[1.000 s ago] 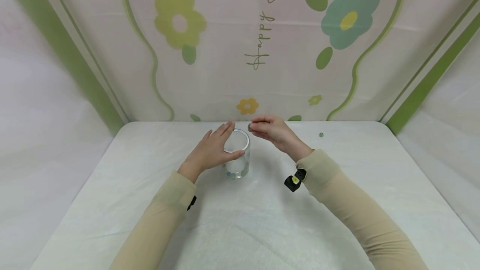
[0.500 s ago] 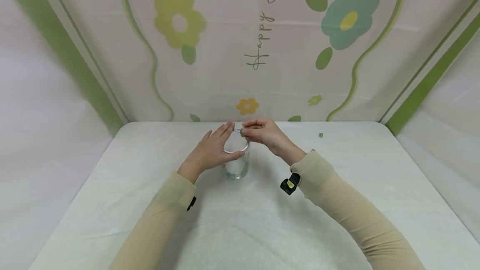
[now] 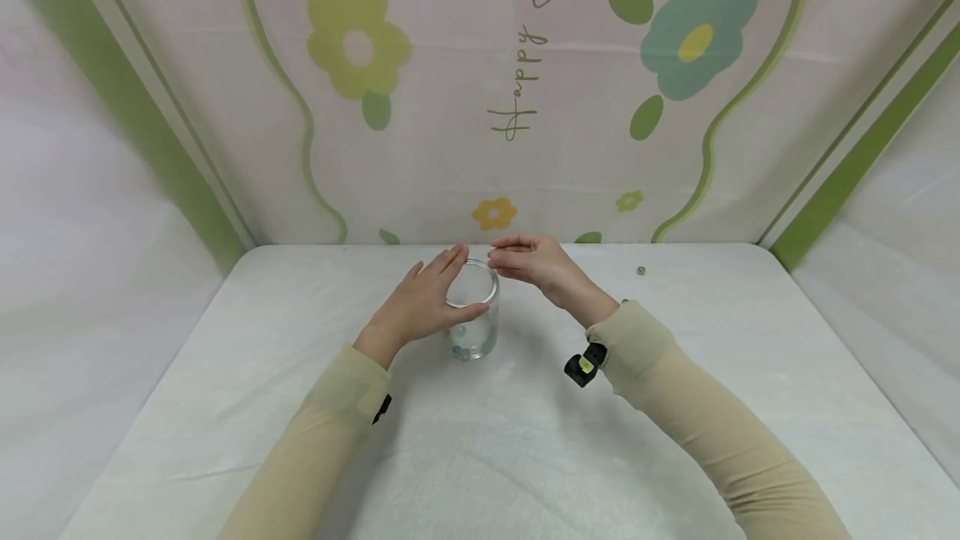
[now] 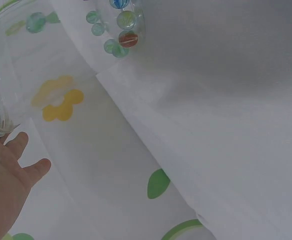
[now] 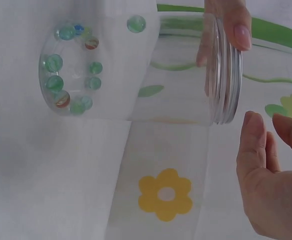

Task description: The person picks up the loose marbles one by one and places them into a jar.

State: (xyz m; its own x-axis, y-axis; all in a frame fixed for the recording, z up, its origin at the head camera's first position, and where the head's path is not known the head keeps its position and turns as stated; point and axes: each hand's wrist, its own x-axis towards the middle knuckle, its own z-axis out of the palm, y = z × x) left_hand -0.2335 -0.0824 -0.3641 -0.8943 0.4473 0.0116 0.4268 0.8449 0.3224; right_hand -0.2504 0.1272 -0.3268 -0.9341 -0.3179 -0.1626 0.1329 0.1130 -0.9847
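Observation:
A clear glass jar (image 3: 487,319) stands on the table, its mouth upward. Around its rim my left hand (image 3: 420,298) holds it, thumb at the near side and fingers at the far side. Several glass marbles (image 5: 54,83), mostly green, lie on the jar's bottom. One green marble (image 5: 136,23) is inside the jar, apart from the others and well above the bottom; the left wrist view shows this marble (image 4: 36,22) too. Beside the rim, to the right, is my right hand (image 3: 547,269), its thumb and fingertips apart and nothing between them.
Another green marble (image 3: 641,271) lies on the white table (image 3: 480,457), right of the jar near the back. A green bit (image 3: 626,302) shows just above the right sleeve. A flower-printed curtain (image 3: 450,148) stands behind the table.
My right hand brought a marble leftward over the jar's mouth, let it go and drew back slightly right. That marble is now inside the jar. The left hand kept its place.

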